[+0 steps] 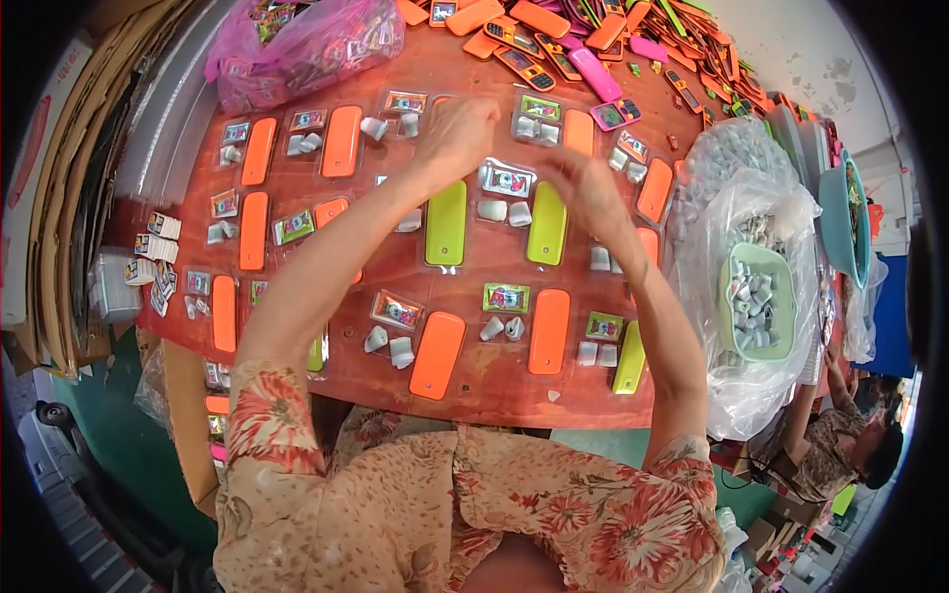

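Observation:
My left hand (460, 136) reaches over the far middle of the table with its fingers curled closed. Anything in them is hidden from me. Part of an orange toy phone shows just behind that hand. My right hand (588, 188) hangs near a lime-green toy phone (547, 223), its fingers bent and smeared by motion. Beside that phone lie a small shiny packet (507, 180) and two white rolled pieces (505, 211) in a clear plastic tray. Another lime-green toy phone (446, 223) lies below my left forearm. Nearer me rest orange toy phones (439, 356) with similar packets and rolls.
A pink bag of packets (306, 54) sits at the far left, and loose toy phones (593, 44) pile up at the back. On the right, a pale green basket (727, 306) holds white rolls. Card stacks (155, 247) stand left. Another person (840, 440) is at lower right.

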`<action>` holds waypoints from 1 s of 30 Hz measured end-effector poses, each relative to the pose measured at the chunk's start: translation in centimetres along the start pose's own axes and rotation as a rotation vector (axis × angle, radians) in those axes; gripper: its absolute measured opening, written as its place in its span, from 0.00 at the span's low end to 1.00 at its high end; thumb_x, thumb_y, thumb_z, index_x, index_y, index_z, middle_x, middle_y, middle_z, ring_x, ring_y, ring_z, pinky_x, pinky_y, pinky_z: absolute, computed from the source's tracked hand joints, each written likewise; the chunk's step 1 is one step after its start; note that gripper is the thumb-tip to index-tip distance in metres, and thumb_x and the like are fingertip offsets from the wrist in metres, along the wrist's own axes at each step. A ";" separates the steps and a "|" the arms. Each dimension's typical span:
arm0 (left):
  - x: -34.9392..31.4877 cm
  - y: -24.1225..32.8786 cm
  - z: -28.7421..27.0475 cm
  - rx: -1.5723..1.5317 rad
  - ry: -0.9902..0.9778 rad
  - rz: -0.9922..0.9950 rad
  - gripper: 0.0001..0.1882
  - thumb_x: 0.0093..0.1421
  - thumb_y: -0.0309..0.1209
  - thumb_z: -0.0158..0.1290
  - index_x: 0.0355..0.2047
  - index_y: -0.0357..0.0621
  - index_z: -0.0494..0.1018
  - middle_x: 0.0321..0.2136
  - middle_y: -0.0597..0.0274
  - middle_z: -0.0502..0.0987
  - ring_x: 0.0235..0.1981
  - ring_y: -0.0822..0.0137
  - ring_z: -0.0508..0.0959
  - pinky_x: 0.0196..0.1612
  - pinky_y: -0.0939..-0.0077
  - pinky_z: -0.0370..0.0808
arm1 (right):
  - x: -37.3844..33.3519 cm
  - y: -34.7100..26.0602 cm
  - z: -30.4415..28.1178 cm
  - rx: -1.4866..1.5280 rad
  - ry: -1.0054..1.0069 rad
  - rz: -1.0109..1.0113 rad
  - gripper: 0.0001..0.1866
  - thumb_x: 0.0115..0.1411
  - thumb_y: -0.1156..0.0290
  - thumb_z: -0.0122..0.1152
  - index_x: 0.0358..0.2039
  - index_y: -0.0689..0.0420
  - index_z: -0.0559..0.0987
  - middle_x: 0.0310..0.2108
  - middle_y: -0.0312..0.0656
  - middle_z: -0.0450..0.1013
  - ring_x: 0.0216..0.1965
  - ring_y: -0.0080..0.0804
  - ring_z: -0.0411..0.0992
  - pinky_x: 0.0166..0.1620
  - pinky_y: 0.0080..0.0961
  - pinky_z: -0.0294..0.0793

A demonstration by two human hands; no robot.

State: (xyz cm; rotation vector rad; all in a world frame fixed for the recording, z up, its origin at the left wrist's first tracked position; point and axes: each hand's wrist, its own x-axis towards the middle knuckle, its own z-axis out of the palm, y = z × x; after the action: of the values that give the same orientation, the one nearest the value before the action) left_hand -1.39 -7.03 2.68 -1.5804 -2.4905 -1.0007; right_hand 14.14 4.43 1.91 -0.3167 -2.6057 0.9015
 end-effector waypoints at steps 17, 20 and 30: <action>-9.0 0.9 -0.3 0.074 -0.164 0.105 0.06 0.47 0.30 0.48 0.26 0.45 0.71 0.24 0.55 0.67 0.29 0.54 0.69 0.32 0.64 0.67 | -2.2 -2.9 2.0 0.026 -0.192 0.156 0.09 0.41 0.78 0.57 0.26 0.62 0.71 0.26 0.46 0.67 0.29 0.44 0.67 0.29 0.31 0.66; -9.3 1.2 -0.5 0.080 -0.149 0.097 0.06 0.47 0.30 0.48 0.26 0.45 0.72 0.24 0.55 0.67 0.29 0.54 0.69 0.32 0.65 0.67 | -2.9 -3.1 3.0 -0.196 -0.008 -0.071 0.08 0.43 0.76 0.52 0.27 0.61 0.69 0.27 0.47 0.66 0.31 0.43 0.67 0.32 0.33 0.67; -9.4 0.9 -1.1 0.068 -0.195 0.114 0.08 0.47 0.29 0.47 0.28 0.44 0.72 0.27 0.53 0.68 0.32 0.54 0.68 0.35 0.63 0.66 | -2.9 -4.9 3.0 -0.313 0.015 -0.009 0.07 0.43 0.74 0.52 0.26 0.58 0.72 0.25 0.43 0.68 0.32 0.39 0.67 0.37 0.34 0.63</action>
State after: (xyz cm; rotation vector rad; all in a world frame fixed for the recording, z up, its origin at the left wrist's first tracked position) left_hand 3.55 -14.87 0.71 -1.8573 -2.4879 -0.7742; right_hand 15.15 -1.93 2.04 -0.3906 -2.7285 0.4834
